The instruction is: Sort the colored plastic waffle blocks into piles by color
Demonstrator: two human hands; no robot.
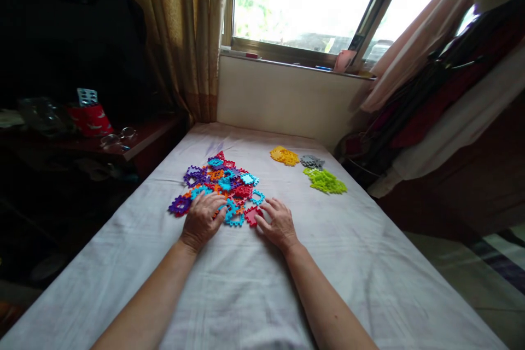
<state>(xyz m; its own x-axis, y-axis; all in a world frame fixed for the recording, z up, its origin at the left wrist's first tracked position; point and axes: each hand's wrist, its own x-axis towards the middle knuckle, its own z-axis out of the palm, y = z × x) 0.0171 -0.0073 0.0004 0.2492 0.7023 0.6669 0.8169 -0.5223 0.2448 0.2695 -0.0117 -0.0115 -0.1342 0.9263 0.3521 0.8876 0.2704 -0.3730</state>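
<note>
A mixed pile of flat toothed plastic pieces (pixel 241 192), in red, blue, purple and orange, lies on the white cloth (pixel 229 295). My left hand (pixel 204 219) rests on the pile's near left edge, fingers spread over blue and orange pieces. At the near right edge, my right hand (pixel 278 222) has its fingers apart and its fingertips touching a red piece (pixel 251 216). Farther back on the right are separate heaps of yellow pieces (pixel 284 156), grey pieces (pixel 312 162) and green pieces (pixel 325 181).
To the left, a dark red side table (pixel 153 139) bears a red container (pixel 91 119) and eyeglasses (pixel 118 136). A wall and window (pixel 303 5) stand behind the cloth, with a curtain (pixel 184 27) at left. Clothes (pixel 443 104) hang on the right.
</note>
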